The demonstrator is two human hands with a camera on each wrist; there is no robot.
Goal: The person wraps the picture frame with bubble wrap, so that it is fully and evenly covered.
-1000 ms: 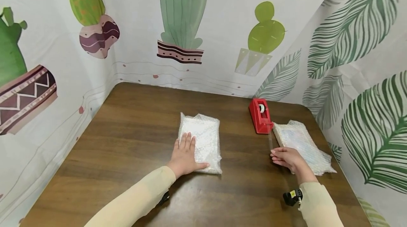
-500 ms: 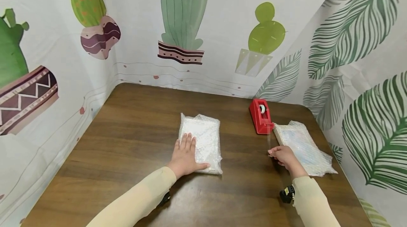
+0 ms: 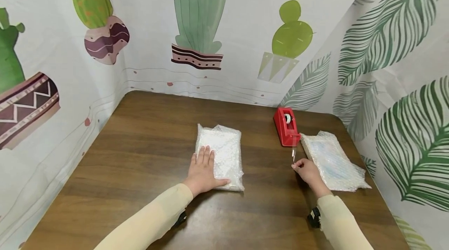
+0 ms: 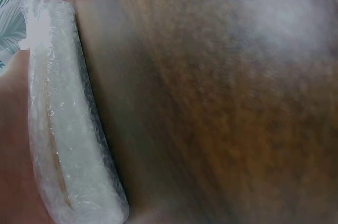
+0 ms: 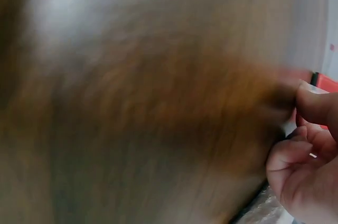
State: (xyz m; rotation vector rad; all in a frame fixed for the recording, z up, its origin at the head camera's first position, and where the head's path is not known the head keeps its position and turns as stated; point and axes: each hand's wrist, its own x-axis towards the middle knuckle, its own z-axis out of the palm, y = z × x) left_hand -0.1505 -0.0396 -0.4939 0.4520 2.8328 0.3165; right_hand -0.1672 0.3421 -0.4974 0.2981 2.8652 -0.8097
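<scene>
My left hand (image 3: pixel 203 174) rests flat, fingers spread, on the lower left part of a bubble-wrapped package (image 3: pixel 227 152) in the middle of the table. The left wrist view shows that package (image 4: pixel 74 123) from its edge, with a tan strip visible through the wrap. My right hand (image 3: pixel 308 172) pinches the end of a clear strip of tape (image 3: pixel 294 153) between thumb and fingers. The strip runs taut up to the front of a red tape dispenser (image 3: pixel 285 127). In the right wrist view the fingers of my right hand (image 5: pixel 309 166) are curled, with the dispenser (image 5: pixel 328 83) partly behind them.
A second bubble-wrapped package (image 3: pixel 333 162) lies at the right, close to the dispenser and just beyond my right hand. The brown wooden table (image 3: pixel 140 137) meets cactus- and leaf-printed cloth (image 3: pixel 245 28) at its back and sides.
My right hand has shifted a little left, and the tape strip now slants slightly left instead of right. The left hand has stayed on the package.
</scene>
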